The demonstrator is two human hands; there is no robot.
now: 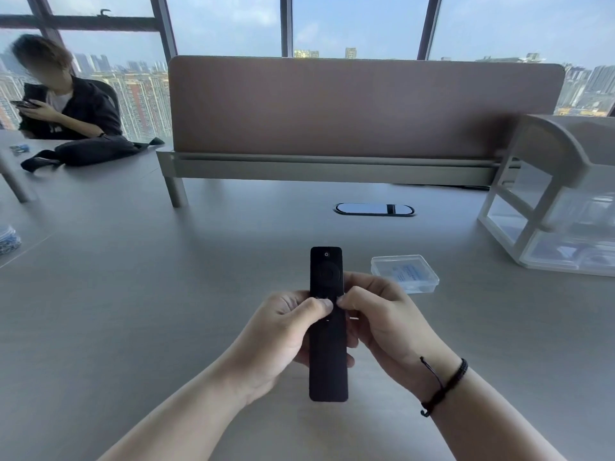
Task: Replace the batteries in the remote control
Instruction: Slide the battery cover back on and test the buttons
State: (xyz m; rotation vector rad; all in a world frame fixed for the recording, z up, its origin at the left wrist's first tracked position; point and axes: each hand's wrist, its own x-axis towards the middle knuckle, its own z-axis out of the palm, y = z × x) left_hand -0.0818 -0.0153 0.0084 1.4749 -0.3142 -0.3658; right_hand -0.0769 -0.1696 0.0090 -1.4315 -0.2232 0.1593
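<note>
A slim black remote control is held above the grey desk, button side up, power button at its far end. My left hand grips its left side with the thumb pressed on the middle of its face. My right hand holds its right side, thumb tip meeting the left thumb on the face. The remote's back is hidden. A small clear plastic box with blue-and-white contents lies shut on the desk just beyond my right hand. No loose batteries show.
A brown divider screen stands across the back of the desk, with a cable port in front of it. A white drawer organiser fills the right. At the far left a seated person looks at a phone beside a black bag.
</note>
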